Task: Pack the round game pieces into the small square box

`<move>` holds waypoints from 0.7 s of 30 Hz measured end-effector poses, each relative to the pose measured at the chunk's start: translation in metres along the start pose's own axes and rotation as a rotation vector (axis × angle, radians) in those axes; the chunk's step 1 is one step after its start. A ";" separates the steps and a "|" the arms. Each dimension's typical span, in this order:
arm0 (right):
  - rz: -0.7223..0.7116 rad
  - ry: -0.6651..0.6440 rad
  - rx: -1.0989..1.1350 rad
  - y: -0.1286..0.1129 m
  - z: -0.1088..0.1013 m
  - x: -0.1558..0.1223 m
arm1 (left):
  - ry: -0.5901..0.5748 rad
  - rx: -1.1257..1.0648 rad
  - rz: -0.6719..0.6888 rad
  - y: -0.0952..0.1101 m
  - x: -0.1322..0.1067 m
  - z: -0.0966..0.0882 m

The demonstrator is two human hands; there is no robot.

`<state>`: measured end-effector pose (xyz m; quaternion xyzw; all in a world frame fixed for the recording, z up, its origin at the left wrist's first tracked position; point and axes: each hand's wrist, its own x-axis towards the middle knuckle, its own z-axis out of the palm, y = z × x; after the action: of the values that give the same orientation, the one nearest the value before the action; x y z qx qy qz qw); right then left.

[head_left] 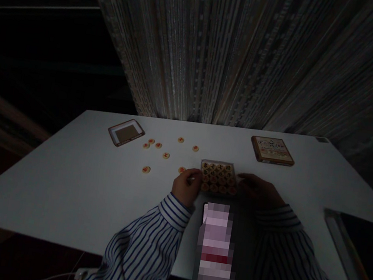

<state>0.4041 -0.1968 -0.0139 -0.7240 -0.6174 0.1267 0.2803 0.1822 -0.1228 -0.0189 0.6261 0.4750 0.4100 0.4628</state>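
A clear tray of Chinese chess pieces [218,176] lies in front of me, with several round pieces set in rows, dark characters in the far rows and red ones in the near rows. Curled fingers of my left hand [186,187] grip its left edge. At the opposite side, my right hand [263,192] has its fingertips closed at the right edge; dim light blurs the exact contact. One loose chess piece [181,170] rests just beyond my left hand. Further left, several more red-marked pieces [166,155] are scattered, and two overlap as a small stack [146,170].
On the white table [78,180], an open box part [126,132] sits at the far left and a printed flat box [272,150] at the far right. A lit phone [216,247] lies between my forearms. Dark folders [362,255] occupy the right side. A string curtain [203,49] hangs behind.
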 end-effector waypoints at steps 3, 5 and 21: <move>-0.008 0.104 -0.004 -0.002 0.000 0.001 | 0.031 -0.003 0.021 0.006 0.001 -0.003; -0.015 0.171 0.019 -0.003 0.001 0.002 | 0.062 -0.010 0.031 0.009 0.002 -0.005; 0.098 0.283 0.281 -0.019 0.001 0.008 | 0.061 -0.066 0.001 0.014 -0.015 -0.048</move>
<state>0.3899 -0.1876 -0.0029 -0.7176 -0.5122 0.1218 0.4559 0.1360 -0.1297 0.0054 0.5980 0.4748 0.4447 0.4681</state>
